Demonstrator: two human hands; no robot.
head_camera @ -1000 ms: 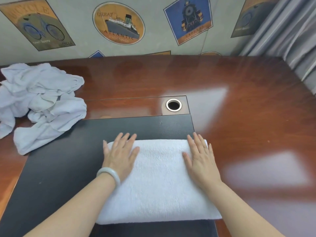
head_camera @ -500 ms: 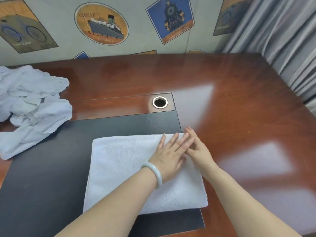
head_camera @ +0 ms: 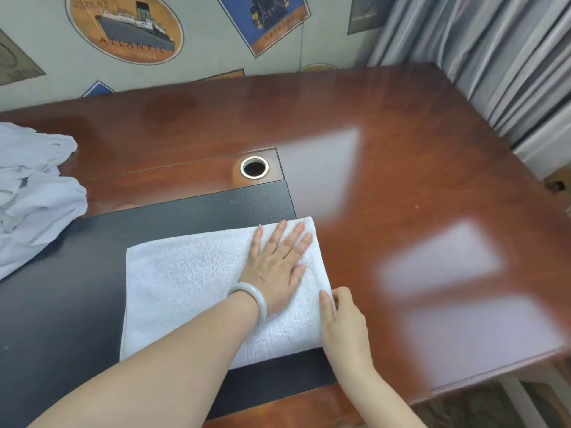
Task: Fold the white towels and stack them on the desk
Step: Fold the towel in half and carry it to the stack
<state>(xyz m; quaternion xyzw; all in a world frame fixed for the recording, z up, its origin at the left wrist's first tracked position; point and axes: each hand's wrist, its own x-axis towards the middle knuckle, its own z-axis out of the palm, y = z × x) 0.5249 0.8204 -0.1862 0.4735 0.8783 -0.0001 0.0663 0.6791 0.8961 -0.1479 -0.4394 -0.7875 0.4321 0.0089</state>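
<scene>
A folded white towel [head_camera: 185, 288] lies flat on the black desk mat [head_camera: 61, 304]. My left hand [head_camera: 276, 264], with a pale bangle on the wrist, presses flat on the towel's right half, fingers straight. My right hand [head_camera: 343, 319] sits at the towel's right edge, thumb on top and fingers curled under the edge, pinching it. A heap of unfolded white towels [head_camera: 34, 193] lies at the desk's left side.
The reddish wooden desk [head_camera: 417, 180] stretches bare to the right, with bright window reflections. A metal-ringed cable hole [head_camera: 254, 167] is behind the mat. Grey curtains [head_camera: 509, 57] hang at the right; a postered wall stands behind.
My left hand slid from the towel's left side to its right half. My right hand moved from flat on top back to the right edge and took hold of it.
</scene>
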